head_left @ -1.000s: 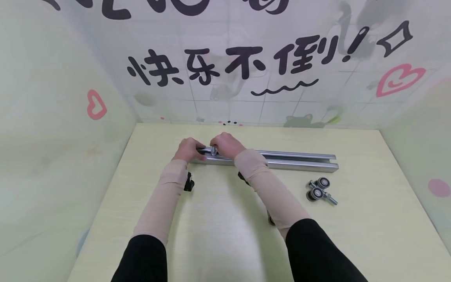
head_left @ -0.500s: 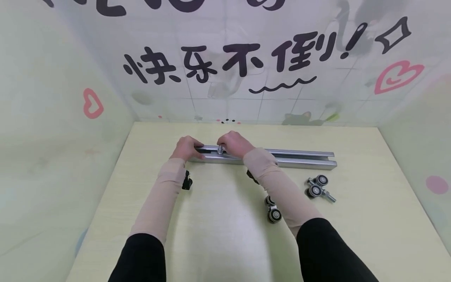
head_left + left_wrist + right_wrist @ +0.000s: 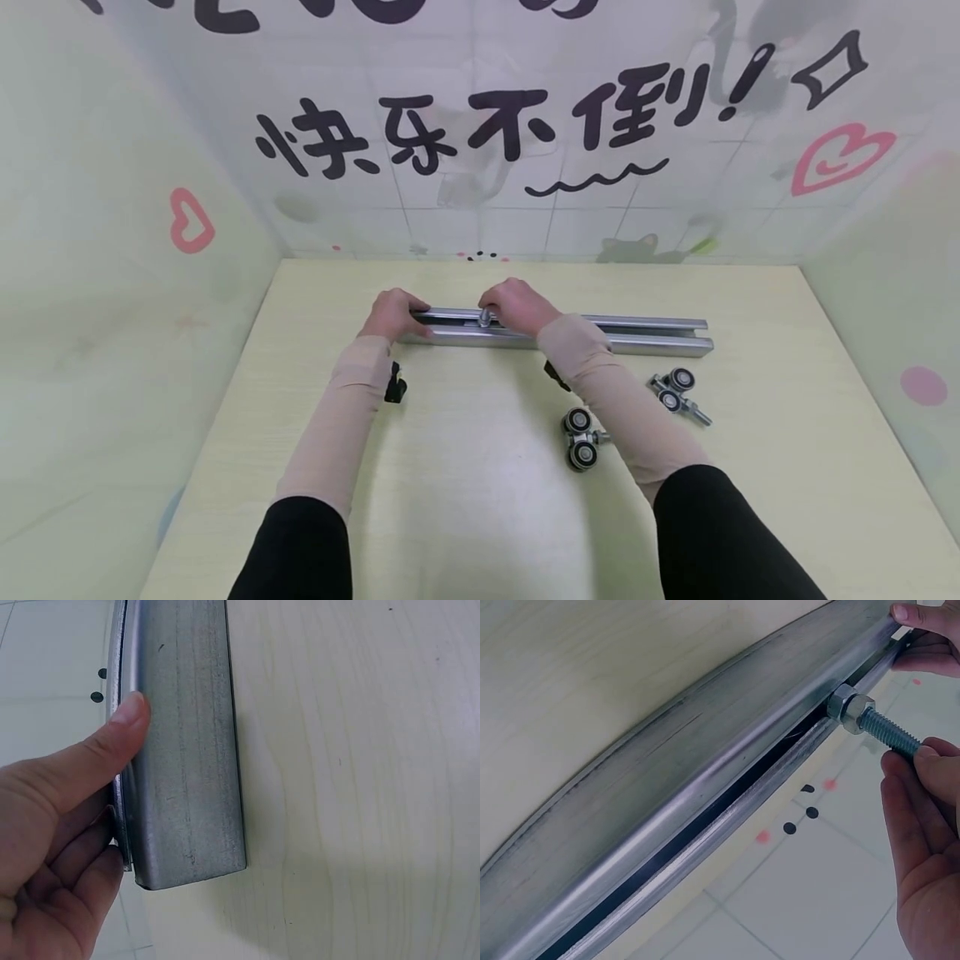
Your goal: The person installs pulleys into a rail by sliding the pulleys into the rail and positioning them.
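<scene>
A slotted metal channel rail (image 3: 660, 344) lies on the table, its slot facing up. My left hand (image 3: 390, 315) grips its left end; in the left wrist view the thumb (image 3: 129, 712) presses the slot's lip and the other fingers are partly hidden behind the rail. With thumb and fingers, my right hand (image 3: 521, 307) pinches the end of a threaded bolt (image 3: 889, 731). Nuts (image 3: 850, 709) sit on the bolt where it stands out of the slot. Whatever is on its lower end is hidden inside the rail.
Two roller trolleys with black-rimmed wheels and bolts lie in front of the rail: one roller trolley (image 3: 581, 439) by my right forearm, another roller trolley (image 3: 678, 392) farther right. A printed wall (image 3: 480, 233) rises behind the pale table (image 3: 465, 467).
My right hand has slid to the right along the rail, carrying the bolt along the slot. The left hand stays on the rail's end. The nearer trolley has come out from behind my right forearm.
</scene>
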Demonstrator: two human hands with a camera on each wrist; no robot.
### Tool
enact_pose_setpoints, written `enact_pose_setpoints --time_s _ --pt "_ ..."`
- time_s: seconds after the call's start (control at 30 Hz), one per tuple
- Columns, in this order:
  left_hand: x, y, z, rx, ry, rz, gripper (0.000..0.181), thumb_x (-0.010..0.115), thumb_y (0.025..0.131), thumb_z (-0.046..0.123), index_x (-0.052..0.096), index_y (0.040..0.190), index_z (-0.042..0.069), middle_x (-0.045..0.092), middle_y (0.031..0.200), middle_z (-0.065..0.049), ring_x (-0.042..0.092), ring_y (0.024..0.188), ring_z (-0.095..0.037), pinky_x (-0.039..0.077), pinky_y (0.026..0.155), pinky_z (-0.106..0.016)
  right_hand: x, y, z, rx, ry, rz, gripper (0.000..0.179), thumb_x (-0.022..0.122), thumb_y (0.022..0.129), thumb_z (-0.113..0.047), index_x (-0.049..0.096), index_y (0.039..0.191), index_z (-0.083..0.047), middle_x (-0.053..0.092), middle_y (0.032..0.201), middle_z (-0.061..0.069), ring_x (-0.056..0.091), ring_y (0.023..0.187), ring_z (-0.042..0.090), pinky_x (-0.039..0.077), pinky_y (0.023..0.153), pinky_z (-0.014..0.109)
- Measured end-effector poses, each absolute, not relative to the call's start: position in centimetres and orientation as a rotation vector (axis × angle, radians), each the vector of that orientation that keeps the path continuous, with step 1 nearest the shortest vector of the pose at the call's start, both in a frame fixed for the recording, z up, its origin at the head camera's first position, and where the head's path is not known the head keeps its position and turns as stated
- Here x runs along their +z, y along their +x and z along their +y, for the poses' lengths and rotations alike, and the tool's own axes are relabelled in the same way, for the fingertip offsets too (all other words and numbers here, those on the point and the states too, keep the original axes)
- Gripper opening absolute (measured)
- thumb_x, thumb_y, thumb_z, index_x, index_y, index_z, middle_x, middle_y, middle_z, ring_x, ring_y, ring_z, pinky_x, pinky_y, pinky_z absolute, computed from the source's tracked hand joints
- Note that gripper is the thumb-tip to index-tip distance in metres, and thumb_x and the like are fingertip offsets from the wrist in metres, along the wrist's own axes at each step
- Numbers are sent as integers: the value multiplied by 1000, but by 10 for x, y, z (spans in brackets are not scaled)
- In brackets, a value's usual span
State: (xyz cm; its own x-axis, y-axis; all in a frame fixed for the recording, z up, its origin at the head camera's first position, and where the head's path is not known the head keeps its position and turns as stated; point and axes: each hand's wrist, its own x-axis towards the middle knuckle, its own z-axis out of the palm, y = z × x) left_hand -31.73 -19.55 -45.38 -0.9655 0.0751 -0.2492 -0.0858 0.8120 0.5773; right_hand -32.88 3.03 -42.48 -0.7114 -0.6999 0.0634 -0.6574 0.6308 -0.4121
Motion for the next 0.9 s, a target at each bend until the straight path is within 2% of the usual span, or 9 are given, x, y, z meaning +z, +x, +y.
enact_pose_setpoints --time_s 0.9 --pt "-454 -318 -196 927 -25 2702 56 81 64 13 62 115 5 58 120 -14 47 117 -32 34 103 -43 -426 -327 84 -655 -1136 2769 20 53 83 8 70 92 2 69 92 12 65 89 25 51 82 34"
